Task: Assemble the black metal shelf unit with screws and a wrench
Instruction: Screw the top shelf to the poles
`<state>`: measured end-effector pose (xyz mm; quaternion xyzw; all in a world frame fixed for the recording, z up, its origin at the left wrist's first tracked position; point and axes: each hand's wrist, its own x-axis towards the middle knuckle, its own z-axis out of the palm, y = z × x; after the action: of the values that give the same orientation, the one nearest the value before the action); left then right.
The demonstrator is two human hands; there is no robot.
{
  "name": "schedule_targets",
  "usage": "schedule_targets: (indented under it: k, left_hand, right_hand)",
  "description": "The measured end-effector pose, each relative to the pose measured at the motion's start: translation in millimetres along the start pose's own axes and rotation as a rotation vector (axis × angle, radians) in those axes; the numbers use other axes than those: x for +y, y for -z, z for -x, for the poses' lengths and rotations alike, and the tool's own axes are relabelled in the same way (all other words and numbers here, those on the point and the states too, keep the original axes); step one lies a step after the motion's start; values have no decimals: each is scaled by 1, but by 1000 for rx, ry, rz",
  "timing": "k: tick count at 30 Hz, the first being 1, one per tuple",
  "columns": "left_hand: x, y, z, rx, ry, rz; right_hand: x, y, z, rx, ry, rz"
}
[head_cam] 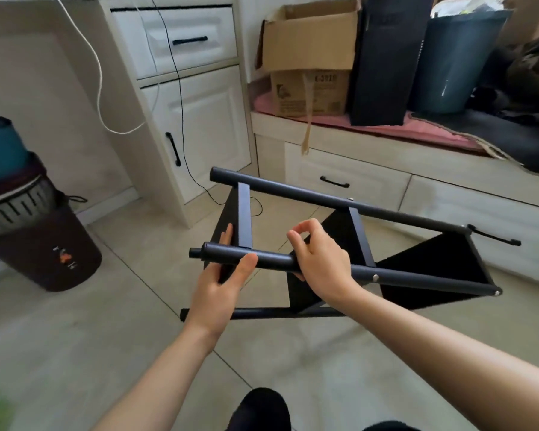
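Observation:
The black metal shelf unit (395,209) lies on its side above the tiled floor, with round poles joined to flat black shelf panels. My left hand (221,281) holds the left end of the near pole (417,276), thumb on top and fingers behind the end shelf panel (244,216). My right hand (321,262) grips the same pole further right, its index finger and thumb raised and curled above the pole. Silver screw heads (376,277) show on the near pole. No wrench is in view.
A white cabinet (199,119) with hanging cables stands behind the shelf. A low drawer bench (386,169) at right carries a cardboard box (311,57), a black box and a dark bin. A brown bin (44,244) stands at left. Something dark lies by my feet (262,409).

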<state>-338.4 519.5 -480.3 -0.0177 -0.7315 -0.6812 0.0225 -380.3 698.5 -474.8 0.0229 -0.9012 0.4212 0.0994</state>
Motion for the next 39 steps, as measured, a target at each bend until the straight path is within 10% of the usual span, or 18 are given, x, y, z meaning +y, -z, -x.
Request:
schedule_targets:
  k: [23,39]
  left_hand:
    - [-147,-33,-1,-123,449,261]
    - [-174,-15,21,-205,448,248]
  right_hand:
    - [99,-42,24,-182,-108,369]
    - [105,-49,48,-368,-167,384]
